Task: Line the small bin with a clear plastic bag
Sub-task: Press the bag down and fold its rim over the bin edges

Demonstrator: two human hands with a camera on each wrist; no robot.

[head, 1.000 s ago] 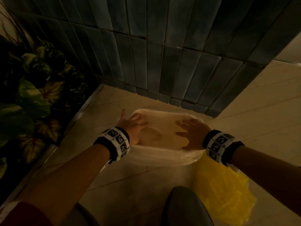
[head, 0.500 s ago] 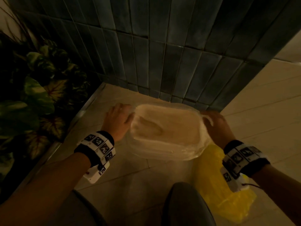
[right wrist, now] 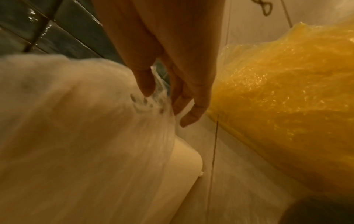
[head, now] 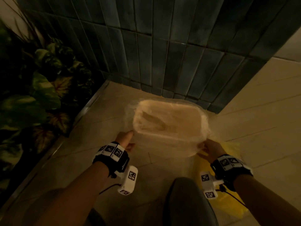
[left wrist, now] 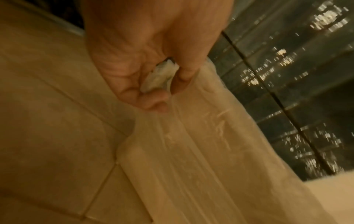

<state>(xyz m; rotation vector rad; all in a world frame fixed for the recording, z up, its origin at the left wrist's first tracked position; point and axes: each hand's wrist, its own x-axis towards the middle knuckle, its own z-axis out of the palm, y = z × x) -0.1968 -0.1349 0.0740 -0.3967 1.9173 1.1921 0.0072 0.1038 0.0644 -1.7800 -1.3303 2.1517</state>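
Observation:
A small pale bin [head: 167, 145] stands on the tiled floor near the dark tiled wall. A clear plastic bag [head: 169, 121] sits inside it, its edge folded out over the rim. My left hand [head: 124, 138] is at the bin's near-left corner; in the left wrist view its fingers [left wrist: 151, 100] and thumb pinch a bunched fold of the bag [left wrist: 201, 136]. My right hand [head: 209, 148] is at the near-right corner, and in the right wrist view its thumb and fingers [right wrist: 191, 115] pinch the bag's edge [right wrist: 153, 97] over the bin [right wrist: 187, 157].
A crumpled yellow plastic bag [head: 228, 201] lies on the floor right of the bin, under my right wrist. Leafy plants [head: 32, 95] fill the left side behind a metal edge strip. The dark tiled wall [head: 162, 46] rises just behind the bin. My knee [head: 185, 203] is in the foreground.
Both hands left the inside of the bag, went out to the bin's left and right sides, then came down to its near corners, pulling the bag's edge down outside the bin.

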